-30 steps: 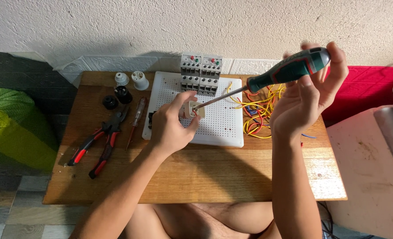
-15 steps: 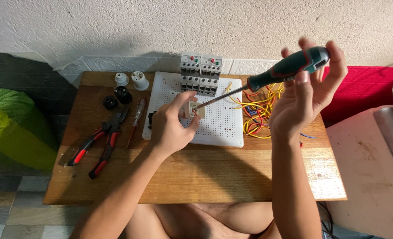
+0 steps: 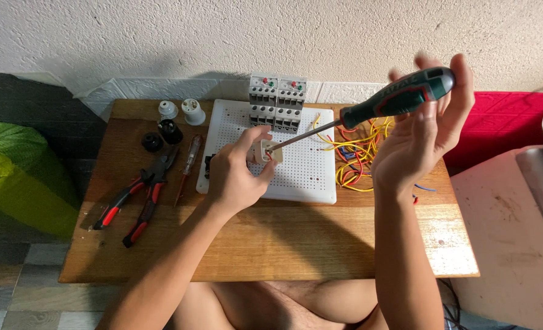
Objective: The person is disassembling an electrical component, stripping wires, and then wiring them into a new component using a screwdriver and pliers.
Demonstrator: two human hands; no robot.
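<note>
Overhead, the head view shows one wooden table [image 3: 271, 244] bearing one white perforated board [image 3: 302, 165], two grey switch blocks [image 3: 277, 101] side by side at its far edge, two white sockets [image 3: 183, 111], two black ones [image 3: 161, 135], two red-handled pliers [image 3: 134, 198], one slim tester [image 3: 189, 159] and one tangle of yellow and red wires [image 3: 360, 153]. One left hand [image 3: 234, 174] pinches a small white part [image 3: 265, 151] over the board, fingers closed around it. One right hand [image 3: 424, 131] curls loosely around one green-handled screwdriver [image 3: 399, 98], whose tip meets that part.
</note>
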